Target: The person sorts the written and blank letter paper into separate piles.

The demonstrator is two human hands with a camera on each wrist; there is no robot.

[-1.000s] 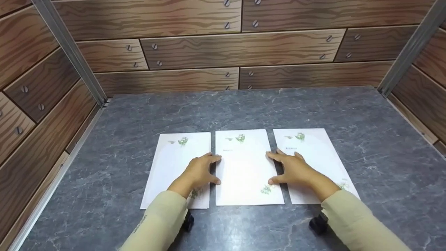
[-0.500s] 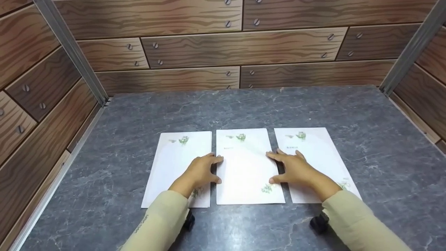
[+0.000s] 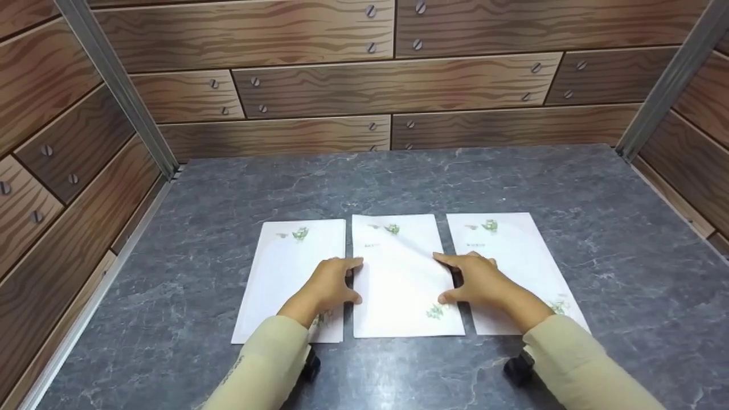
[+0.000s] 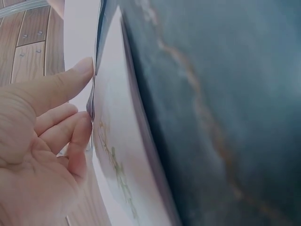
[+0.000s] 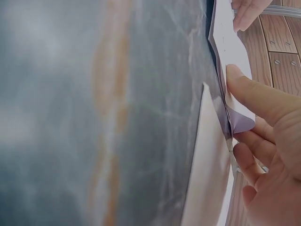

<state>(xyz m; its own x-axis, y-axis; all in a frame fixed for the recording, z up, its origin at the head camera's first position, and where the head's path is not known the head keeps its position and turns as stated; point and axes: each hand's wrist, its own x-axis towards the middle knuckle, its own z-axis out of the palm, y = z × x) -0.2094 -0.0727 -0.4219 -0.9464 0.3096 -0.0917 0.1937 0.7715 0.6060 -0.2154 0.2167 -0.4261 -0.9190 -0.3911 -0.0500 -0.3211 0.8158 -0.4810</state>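
Three white paper stacks with green floral prints lie side by side. My hands are at opposite long edges of the middle stack. My left hand holds its left edge, thumb on top and fingertips close against the side in the left wrist view. On the other side my right hand pinches the right edge; the right wrist view shows the paper curling up between thumb and fingers. A soft ridge runs across the top sheet towards the right fingers. Part of the fingers is hidden behind the paper.
The left stack lies under my left wrist, and the right stack under my right. Narrow gaps of dark marbled table separate the stacks. Wood-patterned walls stand behind and at both sides.
The middle stack's top sheet now bulges, with a diagonal ridge and a slightly raised far edge. My right fingers have drawn closer around its edge. The left hand has barely moved.
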